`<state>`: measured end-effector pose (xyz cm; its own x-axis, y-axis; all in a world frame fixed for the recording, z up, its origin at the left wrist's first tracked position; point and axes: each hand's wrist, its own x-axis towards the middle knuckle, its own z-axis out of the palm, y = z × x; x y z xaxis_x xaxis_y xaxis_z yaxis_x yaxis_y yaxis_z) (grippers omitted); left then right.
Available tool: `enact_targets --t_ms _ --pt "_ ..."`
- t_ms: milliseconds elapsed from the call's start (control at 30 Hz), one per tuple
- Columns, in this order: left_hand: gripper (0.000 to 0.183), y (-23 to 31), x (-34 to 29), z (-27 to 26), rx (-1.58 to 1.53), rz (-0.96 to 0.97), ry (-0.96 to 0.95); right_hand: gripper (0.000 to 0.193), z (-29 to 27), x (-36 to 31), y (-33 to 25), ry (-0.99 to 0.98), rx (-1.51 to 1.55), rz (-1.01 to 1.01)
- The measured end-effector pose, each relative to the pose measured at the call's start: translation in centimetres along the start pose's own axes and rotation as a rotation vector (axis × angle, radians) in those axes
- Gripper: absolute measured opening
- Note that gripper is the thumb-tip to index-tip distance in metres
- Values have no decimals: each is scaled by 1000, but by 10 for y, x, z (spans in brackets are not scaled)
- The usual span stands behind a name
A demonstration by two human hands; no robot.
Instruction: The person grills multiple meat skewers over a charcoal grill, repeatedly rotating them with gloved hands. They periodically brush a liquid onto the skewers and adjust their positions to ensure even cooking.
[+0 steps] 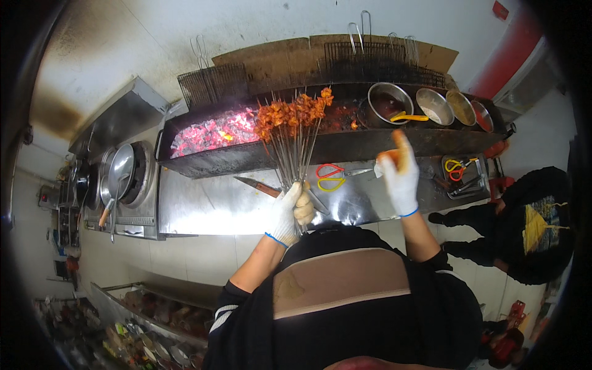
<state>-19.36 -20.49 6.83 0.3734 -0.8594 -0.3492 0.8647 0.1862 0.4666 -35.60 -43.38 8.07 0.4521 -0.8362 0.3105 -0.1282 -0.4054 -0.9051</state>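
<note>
My left hand [288, 216], in a white glove with a blue cuff, is closed around a thick bunch of metal skewers [295, 157]. Chunks of orange-red seasoned meat [295, 114] cover their far ends, fanned out above the long charcoal grill [216, 154]. My right hand [399, 176], also gloved, is raised at the grill's near edge with its fingers apart and stained orange; I see nothing held in it. Just beyond it, a yellow-handled utensil [409, 116] rests at the rim of a metal pot [390, 102] of dark red sauce.
Glowing coals [213, 134] fill the grill's left part. Metal seasoning bowls [435, 106] stand to the right. On the steel counter lie a knife [258, 186] and scissors [333, 177]; a tray [465, 179] sits farther right. A person [536, 225] is at the right, a stove [126, 179] at the left.
</note>
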Motion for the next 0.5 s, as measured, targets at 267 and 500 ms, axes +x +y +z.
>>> enact_targets --t_ms 267,500 --pt "24 9 5 4 35 -53 -15 50 124 -22 -22 -650 833 773" --pt "26 19 -9 8 152 -92 7 30 162 -30 -31 -745 1072 857"
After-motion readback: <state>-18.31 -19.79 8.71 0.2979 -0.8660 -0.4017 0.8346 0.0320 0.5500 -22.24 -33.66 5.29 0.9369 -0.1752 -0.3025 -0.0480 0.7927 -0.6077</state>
